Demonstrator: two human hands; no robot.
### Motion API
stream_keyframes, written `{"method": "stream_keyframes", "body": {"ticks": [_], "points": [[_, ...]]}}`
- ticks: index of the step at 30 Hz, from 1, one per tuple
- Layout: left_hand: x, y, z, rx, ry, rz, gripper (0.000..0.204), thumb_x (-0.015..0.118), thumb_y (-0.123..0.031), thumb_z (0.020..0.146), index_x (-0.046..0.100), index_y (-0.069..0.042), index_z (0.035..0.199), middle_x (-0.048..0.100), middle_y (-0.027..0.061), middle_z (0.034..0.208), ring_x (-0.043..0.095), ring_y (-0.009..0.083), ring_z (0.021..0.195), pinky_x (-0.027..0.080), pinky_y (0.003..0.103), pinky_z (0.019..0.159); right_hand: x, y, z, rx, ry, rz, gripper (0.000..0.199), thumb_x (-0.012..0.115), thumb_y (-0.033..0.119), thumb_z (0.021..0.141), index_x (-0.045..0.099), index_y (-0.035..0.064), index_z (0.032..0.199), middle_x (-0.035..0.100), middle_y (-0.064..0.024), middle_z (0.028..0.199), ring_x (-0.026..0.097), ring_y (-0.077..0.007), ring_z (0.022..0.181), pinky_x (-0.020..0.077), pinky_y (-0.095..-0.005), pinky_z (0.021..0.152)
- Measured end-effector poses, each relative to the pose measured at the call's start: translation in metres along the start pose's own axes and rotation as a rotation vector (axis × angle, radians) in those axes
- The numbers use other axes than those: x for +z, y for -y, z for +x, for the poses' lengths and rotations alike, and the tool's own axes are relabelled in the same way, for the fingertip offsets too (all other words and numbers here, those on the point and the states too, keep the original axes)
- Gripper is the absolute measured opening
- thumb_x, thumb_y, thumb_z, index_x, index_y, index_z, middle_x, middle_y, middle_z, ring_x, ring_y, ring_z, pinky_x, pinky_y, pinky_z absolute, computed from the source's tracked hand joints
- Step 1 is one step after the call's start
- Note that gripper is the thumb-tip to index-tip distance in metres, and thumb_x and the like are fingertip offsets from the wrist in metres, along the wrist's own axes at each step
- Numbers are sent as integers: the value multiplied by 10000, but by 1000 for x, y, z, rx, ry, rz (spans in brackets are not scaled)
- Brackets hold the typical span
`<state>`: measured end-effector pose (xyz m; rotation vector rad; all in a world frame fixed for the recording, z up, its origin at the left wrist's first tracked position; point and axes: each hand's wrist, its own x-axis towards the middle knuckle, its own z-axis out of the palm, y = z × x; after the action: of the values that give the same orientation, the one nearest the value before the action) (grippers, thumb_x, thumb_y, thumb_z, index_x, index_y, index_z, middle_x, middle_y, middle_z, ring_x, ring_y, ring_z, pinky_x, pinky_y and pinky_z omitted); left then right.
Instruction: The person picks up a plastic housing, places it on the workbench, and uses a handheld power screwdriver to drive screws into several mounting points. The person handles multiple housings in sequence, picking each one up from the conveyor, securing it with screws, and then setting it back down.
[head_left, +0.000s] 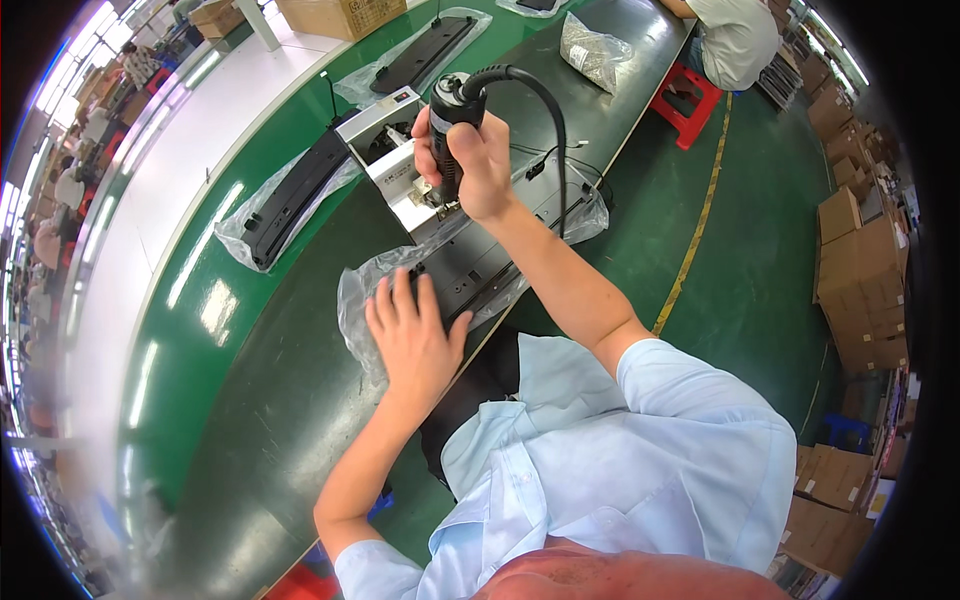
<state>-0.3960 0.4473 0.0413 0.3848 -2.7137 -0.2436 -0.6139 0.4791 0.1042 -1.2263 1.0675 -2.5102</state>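
Observation:
My right hand (480, 165) is wrapped round a black corded electric screwdriver (455, 105), which stands nearly upright. Its lower end is over the front of a silver, box-shaped screw feeder (390, 172); whether the bit touches anything there I cannot tell. A long black plastic panel (475, 265) lies on a clear plastic bag (354, 300) at the near edge of the bench. On the left end of this panel my left hand (412, 335) rests with its fingers spread, holding nothing. My right forearm covers part of the panel.
Similar black panels on clear bags (300, 200) (425, 52) lie beyond the feeder on the green bench (240, 400). A bag of small parts (597, 52) is farther along. A person sits by a red stool (686, 103) at the far right. Cardboard boxes (862, 270) are stacked across the aisle.

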Motion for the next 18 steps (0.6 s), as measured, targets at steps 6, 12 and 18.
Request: {"method": "stream_keyframes", "body": {"ticks": [6,12,18], "points": [[10,31,-25,-33,2,-92,751,809,-380,833,546,47,1392,446,320,1480,452,469,1349,344,556,1116,-1,5,-28,91,38,-11,553,614,516,1014,598,-36,1021,581,-64,672,510,-91,528,407,-238,514],[10,33,-26,-32,-9,-93,754,815,-380,822,553,21,1404,454,303,1481,471,450,1328,346,537,1116,-2,-20,-38,189,-27,-19,540,618,519,1008,594,-20,991,570,-58,662,515,-94,536,409,-244,511],[9,31,-27,-39,-21,-89,754,812,-396,818,564,18,1397,457,297,1478,467,449,1328,343,540,1113,-1,-24,-37,248,97,-9,542,631,534,997,595,-5,962,564,-52,657,517,-96,546,408,-245,505]]}}
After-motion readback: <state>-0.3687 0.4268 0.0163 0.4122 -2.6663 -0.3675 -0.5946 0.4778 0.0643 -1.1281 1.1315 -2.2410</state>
